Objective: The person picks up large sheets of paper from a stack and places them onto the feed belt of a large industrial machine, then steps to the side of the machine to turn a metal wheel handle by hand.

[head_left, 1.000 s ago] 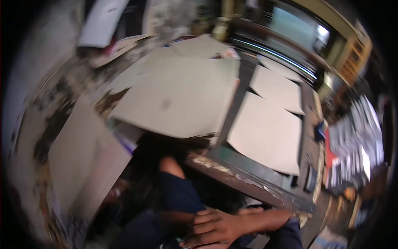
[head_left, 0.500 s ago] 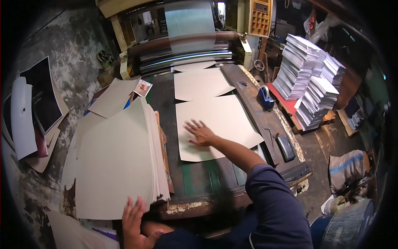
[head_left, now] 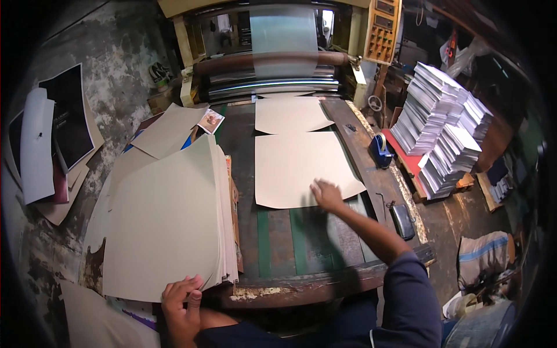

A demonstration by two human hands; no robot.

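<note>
My right hand (head_left: 326, 195) is over the near edge of a beige card sheet (head_left: 299, 162) on the machine's feed table. Its fingers are loosely bent and slightly blurred, with nothing visible in them. Another beige sheet (head_left: 290, 114) lies ahead, its near edge meeting the first. My left hand (head_left: 182, 298) is at the near right corner of a tall stack of beige sheets (head_left: 156, 214). Its fingers are bent over the top sheet's edge, the thumb apart from them; no firm hold shows.
Beyond the sheets are the machine's rollers (head_left: 272, 87) and a hanging clear film (head_left: 284, 40). A blue tape dispenser (head_left: 381, 152) and a dark case (head_left: 402, 221) lie along the table's right side. Piles of white paper (head_left: 429, 110) stand farther right. Large prints (head_left: 69, 116) lean at left.
The sheets on the feed table have moved farther toward the rollers. My right hand has shifted right, its spread fingers now bent. My left hand's fingers have curled at the stack's corner.
</note>
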